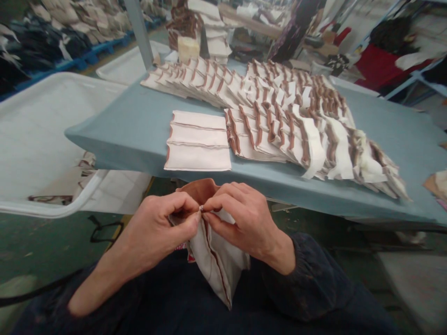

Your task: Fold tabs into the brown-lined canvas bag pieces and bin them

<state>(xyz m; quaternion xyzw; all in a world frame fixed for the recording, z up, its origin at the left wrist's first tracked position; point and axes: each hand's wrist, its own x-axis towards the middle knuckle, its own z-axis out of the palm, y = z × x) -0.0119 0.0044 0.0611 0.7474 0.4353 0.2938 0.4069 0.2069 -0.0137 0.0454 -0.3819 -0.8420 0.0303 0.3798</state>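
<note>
A stitched piece, off-white on its faces with a brown seam edge and a brown inner side, hangs between my hands above my lap. My left hand pinches its upper edge between thumb and forefinger. From the other side, my right hand pinches the same seam, so the fingertips of both hands nearly meet. A small light bit shows at the pinch, too small to make out. Just beyond my hands, one flat off-white sewn panel with raised cross seams lies at the table's near edge.
Overlapping rows of similar sewn pieces with brown edges cover much of the blue-grey table. Pale strips lie over some of them. A large white bin stands at the left. Behind the table are stacked bundles and a metal post.
</note>
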